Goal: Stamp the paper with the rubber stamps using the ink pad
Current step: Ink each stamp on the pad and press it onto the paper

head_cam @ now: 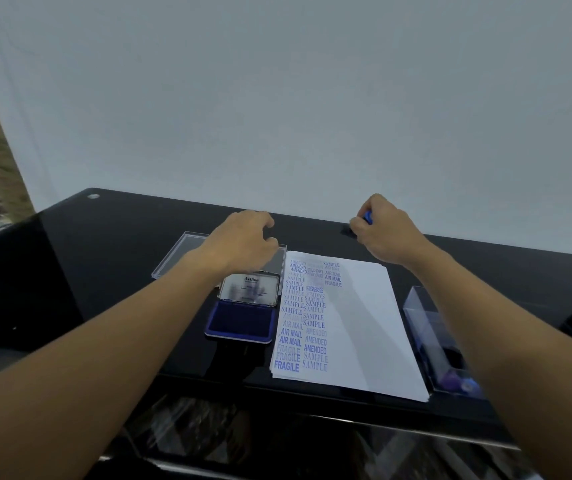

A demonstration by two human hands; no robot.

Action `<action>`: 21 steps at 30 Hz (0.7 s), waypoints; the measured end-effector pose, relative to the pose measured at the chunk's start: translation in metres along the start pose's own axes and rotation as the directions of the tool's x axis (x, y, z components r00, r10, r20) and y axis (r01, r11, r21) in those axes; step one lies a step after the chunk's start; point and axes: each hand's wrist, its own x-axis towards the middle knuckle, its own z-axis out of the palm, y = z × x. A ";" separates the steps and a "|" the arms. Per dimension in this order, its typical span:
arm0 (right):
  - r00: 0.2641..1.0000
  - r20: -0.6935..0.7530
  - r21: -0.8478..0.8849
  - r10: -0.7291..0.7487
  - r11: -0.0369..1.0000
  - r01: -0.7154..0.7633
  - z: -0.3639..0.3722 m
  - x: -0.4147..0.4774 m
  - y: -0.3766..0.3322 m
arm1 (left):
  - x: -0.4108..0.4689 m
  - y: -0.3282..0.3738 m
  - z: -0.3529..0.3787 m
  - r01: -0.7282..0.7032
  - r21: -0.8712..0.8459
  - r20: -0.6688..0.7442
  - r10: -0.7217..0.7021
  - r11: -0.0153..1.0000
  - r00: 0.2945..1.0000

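Glossy black table [104, 271]. White paper [364, 323], blue stamped words in columns toward its 9 o'clock edge. Navy ink pad [239, 322], silvery lid [248, 289]. Blue stamp [367, 216] at 1 o'clock.

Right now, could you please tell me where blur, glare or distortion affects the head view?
Head view: wide-angle distortion bows the glossy black table; the print inside the ink pad lid is blurred; near stamps on the paper read clearly.

This looks like an office-style desk station set before a plain backdrop: a glossy black worktop [104, 271] carries a stack of white paper [357, 323] marked with blue SAMPLE, AIR MAIL and FRAGILE imprints, an open blue ink pad [239, 322] and a clear plastic box [426, 323], with a white sheet [277, 98] hanging close behind.
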 end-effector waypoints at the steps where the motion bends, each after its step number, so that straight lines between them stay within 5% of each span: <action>1: 1.000 0.004 -0.003 0.002 1.000 -0.002 0.000 -0.002 -0.002 | -0.003 0.000 -0.002 0.000 0.001 -0.003 0.000 1.000 1.000; 21: 0.938 0.295 -0.020 -0.183 0.980 0.197 0.095 -0.047 -0.069 | -0.073 -0.089 0.036 0.196 -0.036 -0.012 -0.197 0.980 0.980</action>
